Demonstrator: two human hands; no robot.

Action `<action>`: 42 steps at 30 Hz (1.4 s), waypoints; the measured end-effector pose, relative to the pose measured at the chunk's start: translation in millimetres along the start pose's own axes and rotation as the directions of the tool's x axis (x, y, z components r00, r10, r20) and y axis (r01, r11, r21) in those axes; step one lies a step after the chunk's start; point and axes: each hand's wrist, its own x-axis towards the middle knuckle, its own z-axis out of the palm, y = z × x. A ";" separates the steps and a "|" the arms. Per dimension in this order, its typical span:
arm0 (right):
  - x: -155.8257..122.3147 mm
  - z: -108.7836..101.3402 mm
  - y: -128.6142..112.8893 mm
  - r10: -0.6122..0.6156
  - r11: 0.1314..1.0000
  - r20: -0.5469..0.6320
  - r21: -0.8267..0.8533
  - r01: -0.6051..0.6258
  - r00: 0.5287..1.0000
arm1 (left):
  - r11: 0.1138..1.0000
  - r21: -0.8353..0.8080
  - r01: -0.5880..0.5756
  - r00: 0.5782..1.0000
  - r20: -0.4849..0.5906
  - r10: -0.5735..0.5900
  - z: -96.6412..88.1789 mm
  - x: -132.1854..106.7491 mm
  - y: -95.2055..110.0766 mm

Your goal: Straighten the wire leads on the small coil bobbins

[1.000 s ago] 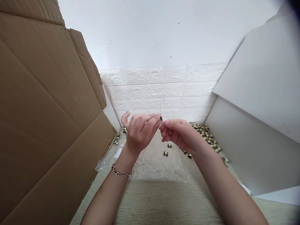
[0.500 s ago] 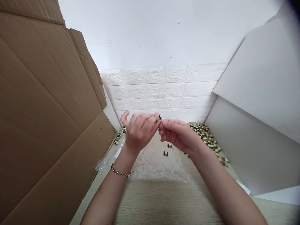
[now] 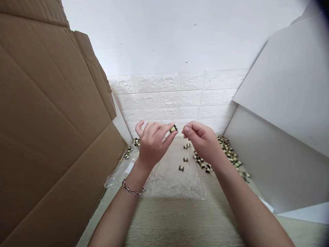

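Between thumb and index finger, my left hand pinches a small transformer coil, yellow in the middle with black ends and thin metal pins. A little to its right is my right hand, apart from the coil, its thumb pressed against the curled index finger; whether anything thin is in that pinch is too small to tell. Below the hands, similar coils lie on a clear plastic bag. A wrist bracelet is on my left arm.
A heap of coils lies along the right side, and a smaller group at the left. Brown cardboard stands on the left, white panels on the right, and a white brick-pattern wall behind.
My right hand has moved up and right, away from the coil, which now shows more fully in my left fingers. More coils on the table have come into view below the right hand.
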 end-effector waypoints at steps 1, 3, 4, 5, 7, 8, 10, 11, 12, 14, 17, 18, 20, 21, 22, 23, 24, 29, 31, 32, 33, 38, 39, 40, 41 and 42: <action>-0.4 -0.5 -0.7 -0.028 0.999 -0.013 -0.027 0.028 1.000 | 1.000 -0.007 0.003 1.000 0.000 -0.003 0.0 0.0 0.3; -1.1 -0.9 -2.2 -0.084 0.993 -0.039 -0.084 0.080 0.996 | 1.000 -0.026 0.016 1.000 -0.001 -0.016 0.1 0.3 1.0; -1.4 -0.8 -2.9 -0.110 0.988 -0.051 -0.111 0.103 0.993 | 0.999 -0.040 0.027 1.000 -0.001 -0.027 0.0 0.6 1.6; -1.5 -0.7 -3.4 -0.132 0.983 -0.062 -0.133 0.123 0.989 | 0.997 -0.059 0.042 0.999 -0.001 -0.042 -0.2 1.1 2.4; -1.6 -0.3 -4.2 -0.167 0.976 -0.076 -0.154 0.154 0.983 | 0.991 -0.106 0.081 0.997 0.007 -0.081 -0.9 2.3 4.5; -1.6 -0.1 -4.6 -0.179 0.974 -0.078 -0.155 0.166 0.981 | 0.986 -0.132 0.105 0.995 0.016 -0.103 -1.5 3.1 5.7; -2.0 0.8 -5.2 -0.201 0.971 -0.076 -0.149 0.188 0.977 | 0.970 -0.187 0.154 0.988 0.036 -0.150 -3.2 4.8 8.3; -2.4 1.5 -5.5 -0.212 0.969 -0.072 -0.146 0.200 0.975 | 0.958 -0.220 0.184 0.983 0.048 -0.178 -4.2 5.7 9.3; -2.8 2.4 -5.8 -0.226 0.966 -0.066 -0.143 0.215 0.972 | 0.940 -0.259 0.221 0.975 0.064 -0.212 -4.9 6.4 10.1; -3.7 4.6 -6.0 -0.254 0.960 -0.054 -0.138 0.244 0.966 | 0.876 -0.366 0.316 0.949 0.117 -0.293 -5.6 7.4 10.7; -3.9 8.1 -4.5 -0.286 0.948 -0.068 -0.164 0.272 0.956 | 0.643 -0.543 0.540 0.841 0.325 -0.433 -3.9 7.7 9.1; -3.5 8.9 -3.5 -0.295 0.944 -0.080 -0.181 0.277 0.952 | 0.519 -0.583 0.625 0.779 0.425 -0.460 -2.9 7.6 8.2; -2.0 9.5 -0.6 -0.315 0.932 -0.109 -0.223 0.286 0.943 | 0.242 -0.609 0.755 0.644 0.622 -0.446 -0.8 7.7 6.6; -1.0 9.4 1.1 -0.328 0.924 -0.119 -0.247 0.292 0.937 | 0.117 -0.599 0.792 0.587 0.698 -0.410 0.1 7.8 6.0; 0.0 9.1 2.8 -0.343 0.914 -0.125 -0.272 0.300 0.931 | 0.015 -0.580 0.815 0.544 0.756 -0.364 0.8 8.1 5.6; 1.0 8.6 4.5 -0.357 0.904 -0.124 -0.297 0.309 0.926 | -0.061 -0.558 0.828 0.513 0.797 -0.319 1.3 8.4 5.2; 1.9 7.9 5.9 -0.370 0.892 -0.117 -0.321 0.317 0.922 | -0.113 -0.537 0.836 0.492 0.825 -0.279 1.6 8.6 5.0; 5.0 4.2 9.4 -0.400 0.834 -0.052 -0.435 0.340 0.915 | -0.217 -0.466 0.858 0.437 0.883 -0.169 3.1 8.3 3.1; 5.7 2.6 9.1 -0.400 0.815 -0.027 -0.468 0.342 0.916 | -0.222 -0.444 0.868 0.420 0.895 -0.151 3.6 7.6 2.0; 6.0 1.8 8.8 -0.400 0.808 -0.015 -0.478 0.345 0.917 | -0.224 -0.435 0.872 0.412 0.900 -0.145 3.8 7.3 1.5; 6.3 1.0 8.6 -0.398 0.803 -0.003 -0.485 0.347 0.917 | -0.225 -0.427 0.875 0.405 0.903 -0.140 4.0 6.9 1.0; 7.0 -2.6 8.0 -0.388 0.798 0.051 -0.480 0.364 0.920 | -0.187 -0.414 0.891 0.399 0.910 -0.113 5.1 5.0 -0.7; 7.1 -3.3 8.1 -0.383 0.801 0.063 -0.474 0.365 0.922 | -0.157 -0.417 0.895 0.404 0.909 -0.105 5.2 4.7 -1.1; 7.4 -4.1 8.3 -0.376 0.805 0.079 -0.466 0.368 0.923 | -0.124 -0.419 0.899 0.409 0.907 -0.098 5.2 4.6 -1.6; 7.7 -4.9 8.6 -0.367 0.809 0.098 -0.457 0.370 0.925 | -0.089 -0.422 0.902 0.414 0.905 -0.093 5.1 4.5 -2.2; 8.0 -5.6 9.0 -0.357 0.814 0.120 -0.447 0.372 0.926 | -0.058 -0.423 0.904 0.418 0.904 -0.090 4.8 4.5 -2.7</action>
